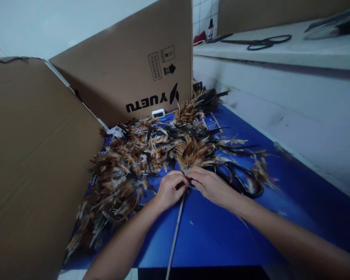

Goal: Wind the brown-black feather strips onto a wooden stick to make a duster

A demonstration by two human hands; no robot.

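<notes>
My left hand (170, 189) and my right hand (211, 184) meet at the base of a fan-shaped bunch of brown and black feathers (194, 151). Both pinch that base with closed fingers, where it joins a thin pale stick (175, 235) that runs back toward me. A heap of loose brown, white and black feathers (125, 167) covers the blue surface (221, 233) to the left and behind. Black scissors (242, 181) lie just right of my right hand, partly under feathers.
Tall cardboard sheets (32, 163) stand at the left and behind; the back one (134, 66) is printed YUETU. A white ledge (280, 50) at the right carries another pair of black scissors (262, 42) and a small bottle (210, 29).
</notes>
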